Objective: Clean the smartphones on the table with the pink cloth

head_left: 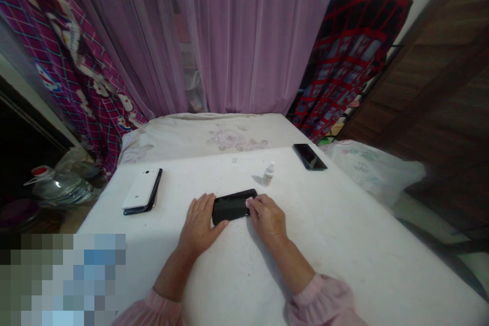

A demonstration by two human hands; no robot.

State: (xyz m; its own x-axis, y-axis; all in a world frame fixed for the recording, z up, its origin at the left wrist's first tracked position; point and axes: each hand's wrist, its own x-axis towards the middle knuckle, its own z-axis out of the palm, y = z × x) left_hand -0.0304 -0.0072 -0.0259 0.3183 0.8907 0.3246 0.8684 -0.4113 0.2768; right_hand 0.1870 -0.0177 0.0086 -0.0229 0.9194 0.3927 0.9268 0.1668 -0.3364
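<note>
A black smartphone (232, 207) lies flat on the white-covered table in front of me, its long side running left to right. My left hand (198, 221) grips its left end, thumb along the near edge and fingers at the far corner. Pinched between the fingertips of my right hand (268, 216) is a small pale pink piece of cloth or pad (249, 202), pressed on the phone's right end. Just beyond my right hand stands a small white bottle (269, 173), upright with its cap on.
A stack of phones (142, 191), a white one uppermost, lies at the left. Dark phones (310, 157) lie at the table's right edge. A tiny square piece (234, 161) rests near the cloth fold (183, 155). Purple curtains (244, 35) hang behind. A water jug (63, 186) stands at left.
</note>
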